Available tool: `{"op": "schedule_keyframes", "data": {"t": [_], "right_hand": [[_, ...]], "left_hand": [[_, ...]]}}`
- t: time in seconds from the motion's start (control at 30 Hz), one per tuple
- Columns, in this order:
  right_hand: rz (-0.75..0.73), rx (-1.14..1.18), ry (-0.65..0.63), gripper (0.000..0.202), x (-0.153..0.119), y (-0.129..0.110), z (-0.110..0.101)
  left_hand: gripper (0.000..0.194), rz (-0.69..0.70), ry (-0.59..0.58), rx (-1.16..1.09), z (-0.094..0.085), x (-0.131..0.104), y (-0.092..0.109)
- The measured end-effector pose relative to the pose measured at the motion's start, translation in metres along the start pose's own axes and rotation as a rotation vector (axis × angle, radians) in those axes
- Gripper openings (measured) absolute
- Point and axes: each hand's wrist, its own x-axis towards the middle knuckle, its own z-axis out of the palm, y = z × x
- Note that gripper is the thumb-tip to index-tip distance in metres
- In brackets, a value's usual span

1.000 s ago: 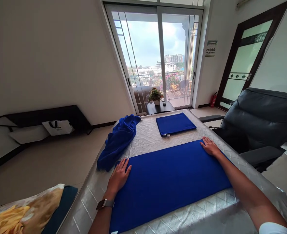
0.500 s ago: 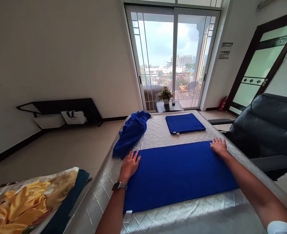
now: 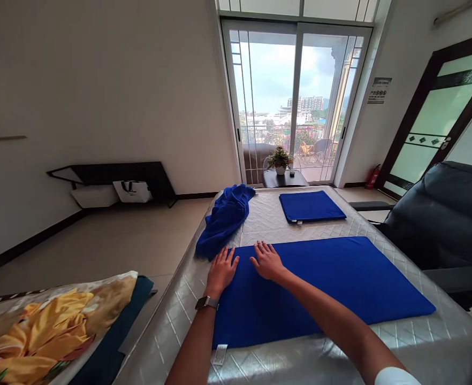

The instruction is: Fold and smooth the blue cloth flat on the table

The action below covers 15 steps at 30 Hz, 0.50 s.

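A blue cloth (image 3: 332, 278), folded into a long flat rectangle, lies across the mattress (image 3: 256, 224) in front of me. A white label (image 3: 220, 354) sticks out at its near left corner. My left hand (image 3: 222, 271) rests with fingers stretched on the cloth's far left corner. To the right of it, my right hand (image 3: 267, 260) lies flat on the cloth near its far edge, fingers spread. Beyond my left hand is a crumpled blue cloth (image 3: 226, 219). A blue cloth folded into a smaller rectangle (image 3: 312, 206) lies farther back on the mattress.
A black armchair (image 3: 453, 214) stands along the right side. Bedding with a yellow floral pattern (image 3: 55, 326) is at the lower left. Past the mattress, a small table (image 3: 270, 179) holds a potted plant (image 3: 280, 160) before the sliding glass door (image 3: 268, 80).
My right hand has moved left across the blue cloth, from its far right corner to beside my left hand. The left hand stays at its corner. The view has shifted slightly.
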Motion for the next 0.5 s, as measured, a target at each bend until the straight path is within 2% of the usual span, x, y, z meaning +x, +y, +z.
{"op": "schedule_keyframes", "data": {"t": [0.1, 0.2, 0.33, 0.5], "right_hand": [[-0.026, 0.062, -0.021, 0.075, 0.012, -0.025, 0.013], [-0.021, 0.091, -0.036, 0.076, 0.015, -0.029, 0.021], [-0.010, 0.106, -0.051, 0.078, 0.012, -0.016, 0.020], [0.037, 0.096, -0.065, 0.081, 0.004, 0.014, 0.008]], "left_hand": [[0.057, 0.015, -0.001, 0.009, -0.001, 0.000, -0.001], [0.057, 0.022, -0.011, 0.020, -0.001, 0.000, -0.003], [0.057, 0.032, -0.008, 0.025, 0.001, 0.000, -0.005], [0.058, 0.038, -0.007, 0.016, 0.002, 0.002, -0.006]]}}
